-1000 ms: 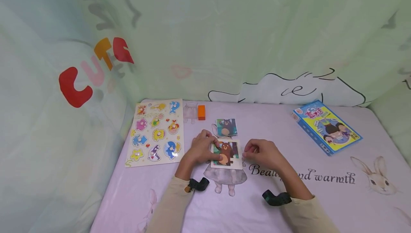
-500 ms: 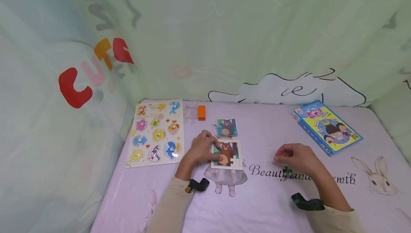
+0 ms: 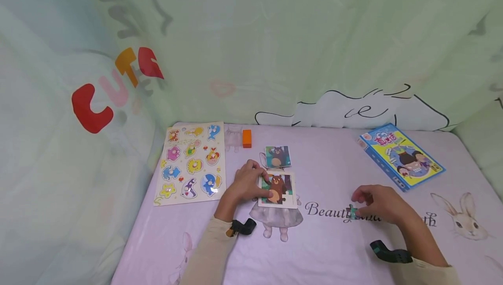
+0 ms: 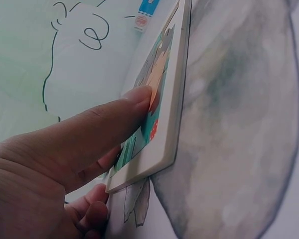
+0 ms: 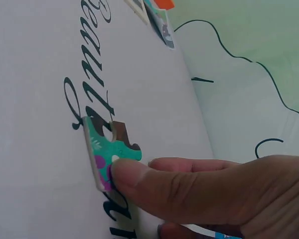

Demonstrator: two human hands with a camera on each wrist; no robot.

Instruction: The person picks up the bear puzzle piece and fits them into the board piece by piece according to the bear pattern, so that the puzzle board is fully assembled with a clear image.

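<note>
My left hand holds the bear puzzle board at its left side. In the left wrist view the thumb presses on the picture of the board, and other fingers lie at its edge. The board's lower right corner shows bare white. To the right, my right hand is at a green puzzle piece on the printed cloth. In the right wrist view its thumb is on the green, brown and purple piece, with the index finger a little apart from the piece.
A bear picture card lies just beyond the board, with an orange block behind it. A sea-animal knob puzzle lies on the left. The blue and yellow box is at the back right.
My right hand has moved right, from beside the board to the green puzzle piece, its thumb now on it. My left hand stays on the board.
</note>
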